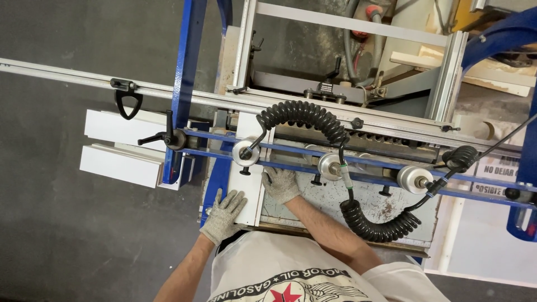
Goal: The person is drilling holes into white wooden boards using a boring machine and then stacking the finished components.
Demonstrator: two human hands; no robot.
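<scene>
Already the white panel (248, 190) lies on the machine bed under the round clamp (245, 151), left hand (223, 215) and right hand (281, 184) pressing open-palmed on it, nothing gripped, the clamp seemingly not yet down.

White panel (248, 193) on machine bed (369, 204)

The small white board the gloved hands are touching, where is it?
In the head view, the narrow white board lies on the machine bed left of centre, between the left hand and right hand.

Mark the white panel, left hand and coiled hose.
white panel (249, 193), head view, bare middle of its face
left hand (225, 215), head view, back of the glove
coiled hose (305, 114), head view, top of upper coil
</scene>
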